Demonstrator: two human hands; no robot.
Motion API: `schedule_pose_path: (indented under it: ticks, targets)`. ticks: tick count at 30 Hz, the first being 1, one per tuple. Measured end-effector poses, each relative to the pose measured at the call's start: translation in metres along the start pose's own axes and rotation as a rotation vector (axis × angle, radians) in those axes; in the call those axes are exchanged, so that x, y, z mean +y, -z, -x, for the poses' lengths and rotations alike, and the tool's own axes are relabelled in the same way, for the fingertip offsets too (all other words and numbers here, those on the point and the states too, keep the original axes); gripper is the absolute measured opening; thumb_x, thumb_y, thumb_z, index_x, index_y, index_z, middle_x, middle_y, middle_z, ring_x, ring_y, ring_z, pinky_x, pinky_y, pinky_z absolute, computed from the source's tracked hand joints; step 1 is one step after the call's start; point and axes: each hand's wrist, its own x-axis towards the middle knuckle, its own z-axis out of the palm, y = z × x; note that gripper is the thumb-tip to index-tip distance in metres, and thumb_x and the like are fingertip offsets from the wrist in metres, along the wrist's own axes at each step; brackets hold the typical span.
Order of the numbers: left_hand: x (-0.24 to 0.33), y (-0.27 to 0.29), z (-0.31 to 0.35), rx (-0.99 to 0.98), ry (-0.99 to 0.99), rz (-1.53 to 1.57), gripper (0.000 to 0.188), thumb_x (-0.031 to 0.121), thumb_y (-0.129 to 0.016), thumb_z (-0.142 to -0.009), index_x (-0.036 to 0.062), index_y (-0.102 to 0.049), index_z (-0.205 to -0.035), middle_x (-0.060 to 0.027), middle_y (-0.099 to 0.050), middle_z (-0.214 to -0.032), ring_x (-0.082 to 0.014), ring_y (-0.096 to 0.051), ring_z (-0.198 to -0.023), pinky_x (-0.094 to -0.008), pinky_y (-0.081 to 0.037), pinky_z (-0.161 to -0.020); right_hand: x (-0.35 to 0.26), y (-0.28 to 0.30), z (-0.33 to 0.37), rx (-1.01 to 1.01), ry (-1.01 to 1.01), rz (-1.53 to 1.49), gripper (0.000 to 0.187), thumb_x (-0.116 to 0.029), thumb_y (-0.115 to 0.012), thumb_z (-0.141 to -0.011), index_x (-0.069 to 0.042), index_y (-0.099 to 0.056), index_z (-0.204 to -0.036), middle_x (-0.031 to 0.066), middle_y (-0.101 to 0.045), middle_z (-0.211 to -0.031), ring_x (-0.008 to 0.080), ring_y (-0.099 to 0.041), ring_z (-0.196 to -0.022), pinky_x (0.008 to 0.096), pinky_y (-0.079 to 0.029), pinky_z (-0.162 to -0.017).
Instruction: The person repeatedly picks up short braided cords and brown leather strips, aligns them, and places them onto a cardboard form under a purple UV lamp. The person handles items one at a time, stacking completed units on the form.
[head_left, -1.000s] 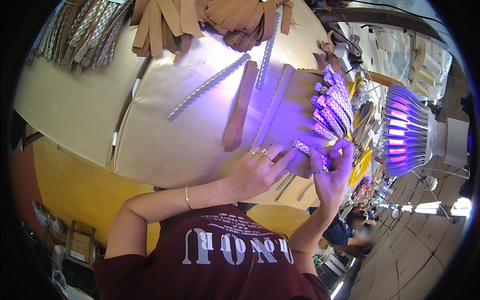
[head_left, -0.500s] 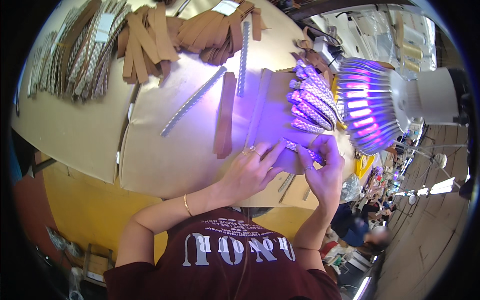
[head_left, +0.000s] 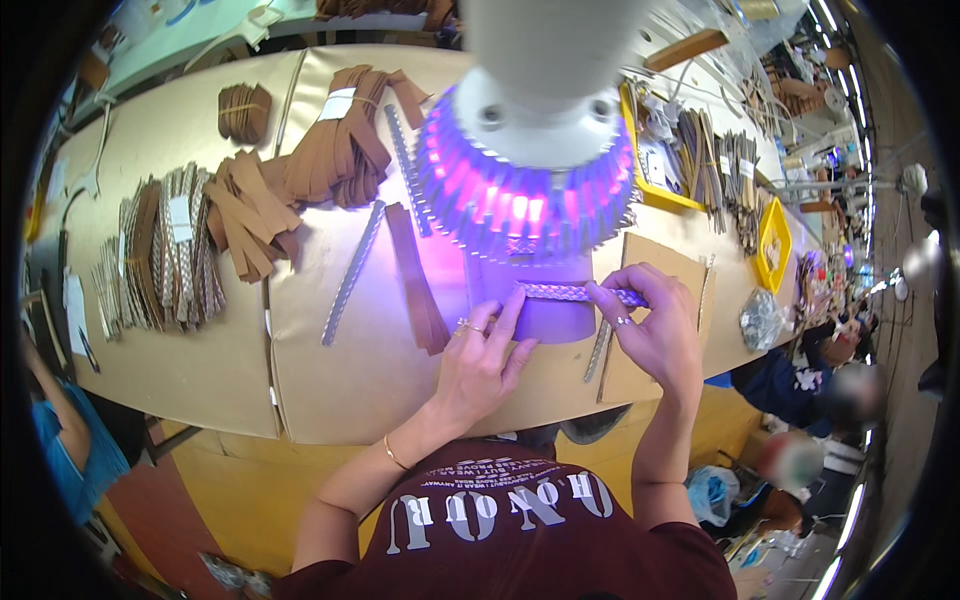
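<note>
A short braided strap [head_left: 558, 292] lies nearly level under purple light, on a flat panel [head_left: 560, 325]. My right hand [head_left: 655, 325] pinches its right end between thumb and fingers. At the strap's left end, my left hand [head_left: 482, 365] rests an index fingertip, with the thumb held apart and nothing gripped between them. Left of that hand is a small stack of brown strips [head_left: 415, 285]. Further left, a single braided strip [head_left: 352, 275] lies slanted, and another braided strip [head_left: 402, 160] is partly behind the lamp [head_left: 525, 190].
The finned lamp hangs low over the work, just beyond my hands. Bundles of brown strips [head_left: 340, 150] and braided strips [head_left: 178, 250] lie at the left. A brown board [head_left: 665, 260], yellow trays [head_left: 773, 245] and a clear plastic bag [head_left: 763, 320] are at the right. Other people sit at both sides.
The view has shifted, and the lamp now covers where the braided loops were seen. The strap has gone from slanted to nearly level, with more of it showing between my hands.
</note>
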Motion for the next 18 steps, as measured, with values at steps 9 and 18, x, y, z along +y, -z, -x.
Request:
schedule_pose_path:
  ticks: [9,18]
  targets:
    - [0.005,0.002,0.000,-0.056,0.029,-0.046,0.056,0.013,-0.067,-0.088,0.0011,-0.048,-0.139,-0.0178,-0.054,-0.111,-0.0270,-0.059,-0.081,-0.0371,-0.050,-0.071,0.021,-0.018,0.002,-0.017,-0.148,-0.263,0.028,-0.026,-0.075,-0.084,-0.001,-0.063,-0.078,0.0068,-0.063,-0.069,0.0169,-0.059,-0.061,0.0311,-0.047,-0.063]
    - [0.011,0.013,0.000,-0.152,0.044,-0.203,0.056,0.022,-0.065,-0.090,0.0008,-0.047,-0.139,-0.0212,-0.049,-0.121,-0.0353,-0.053,-0.106,-0.0468,-0.043,-0.089,0.032,-0.025,0.002,-0.015,-0.250,-0.395,0.039,-0.039,-0.078,-0.079,-0.005,-0.059,-0.078,0.0111,-0.062,-0.066,0.0292,-0.062,-0.063,0.0397,-0.048,-0.064]
